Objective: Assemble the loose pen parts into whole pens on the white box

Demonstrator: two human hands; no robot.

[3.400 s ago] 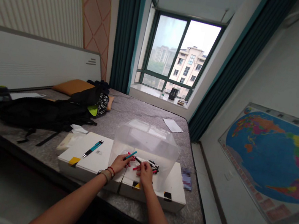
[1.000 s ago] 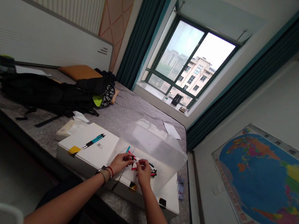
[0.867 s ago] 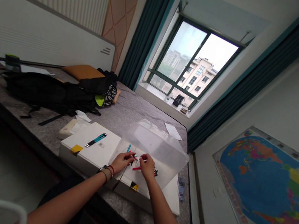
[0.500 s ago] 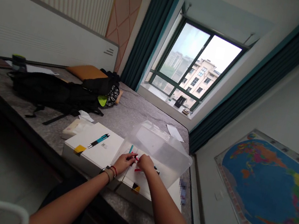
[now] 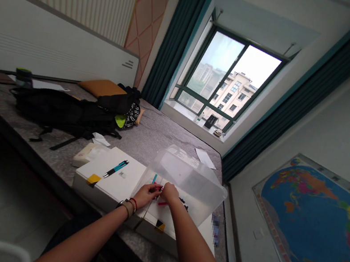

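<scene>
My left hand (image 5: pixel 146 195) reaches into a translucent plastic bin (image 5: pixel 181 173) lying on its side, its fingers pinched on a small red and dark piece (image 5: pixel 160 189). My right hand (image 5: pixel 170 192) is closed against the same piece from the other side, and its fingertips are mostly hidden. A teal stick-like part (image 5: pixel 154 179) lies just beyond my left fingers. Below my right hand is a red part (image 5: pixel 162 204). Small black parts (image 5: pixel 184 204) show to the right of my right wrist. Two teal and black pens (image 5: pixel 116 169) lie side by side on the left white box (image 5: pixel 130 169).
The white boxes stand on a grey bed (image 5: pixel 158 130). Behind them are a tissue pack (image 5: pixel 84 155), a black backpack (image 5: pixel 60 108), an orange cushion (image 5: pixel 103 88) and a paper sheet (image 5: pixel 205 158). A world map (image 5: pixel 317 224) hangs on the right wall.
The view has shifted slightly, so the scene sits a little lower. Both hands stay together at the small piece, with only slight finger movement.
</scene>
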